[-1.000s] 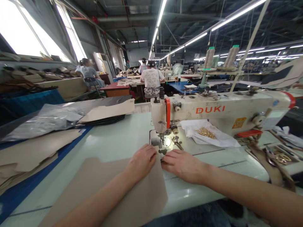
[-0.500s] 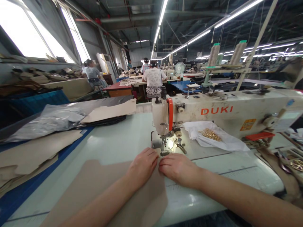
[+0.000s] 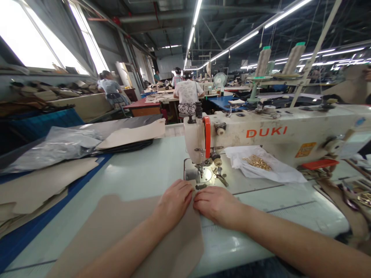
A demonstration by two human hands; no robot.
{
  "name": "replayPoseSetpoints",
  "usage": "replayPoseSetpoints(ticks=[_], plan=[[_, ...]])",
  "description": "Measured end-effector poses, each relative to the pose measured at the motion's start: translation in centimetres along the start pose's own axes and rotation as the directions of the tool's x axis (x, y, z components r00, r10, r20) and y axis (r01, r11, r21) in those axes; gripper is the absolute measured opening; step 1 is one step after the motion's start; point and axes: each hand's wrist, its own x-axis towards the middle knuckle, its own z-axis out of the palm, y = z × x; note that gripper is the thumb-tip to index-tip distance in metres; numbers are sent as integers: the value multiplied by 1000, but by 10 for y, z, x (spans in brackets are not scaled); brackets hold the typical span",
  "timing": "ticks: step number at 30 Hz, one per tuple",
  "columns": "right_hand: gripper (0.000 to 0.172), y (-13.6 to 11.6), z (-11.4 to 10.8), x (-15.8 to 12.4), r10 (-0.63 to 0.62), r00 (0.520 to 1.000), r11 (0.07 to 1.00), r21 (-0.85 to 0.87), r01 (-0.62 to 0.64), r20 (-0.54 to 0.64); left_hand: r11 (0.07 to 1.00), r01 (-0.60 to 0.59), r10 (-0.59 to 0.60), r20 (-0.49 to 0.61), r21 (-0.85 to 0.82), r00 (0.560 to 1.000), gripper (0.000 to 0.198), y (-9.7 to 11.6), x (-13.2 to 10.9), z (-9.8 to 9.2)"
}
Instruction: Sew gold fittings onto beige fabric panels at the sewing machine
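One beige sheet (image 3: pixel 185 241) lies on the bench (image 3: pixel 145 166), extending toward its near edge, the sheet's far corner just short of the sewing machine (image 3: pixel 234 131). Left hand (image 3: pixel 174 200) rests upon the sheet near that corner, fingers curled at its right side. Right hand (image 3: pixel 217 206) meets the same side, fingers bent, close beside the left. Whether either set of fingers pinches the material cannot be told. Gold-coloured pieces (image 3: pixel 257 162) lie in a white wrap (image 3: pixel 282 174) under the machine arm. Beige panels (image 3: pixel 43 181) line the bench's left edge.
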Motion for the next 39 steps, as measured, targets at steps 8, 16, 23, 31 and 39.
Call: replayPoseSetpoints(ticks=[8,16,23,31,39], plan=[[19,-1,-2,1,8,1000,1000,19,-8,-18,1000,2,-2,8,-3,1000,18,-1,0,2],[17,-3,-8,5,111,993,994,-4,-111,-37,998,35,-32,61,-44,998,21,0,-1,-2],[13,-3,-4,6,151,989,986,-67,-151,0,990,79,-71,71,-118,995,21,5,-5,-10],[7,0,-10,8,136,987,986,-114,-125,87,986,96,-93,31,-139,995,17,5,-1,-5],[7,26,-19,5,169,975,975,-170,-143,147,990,61,-58,23,-130,998,16,-5,26,14]])
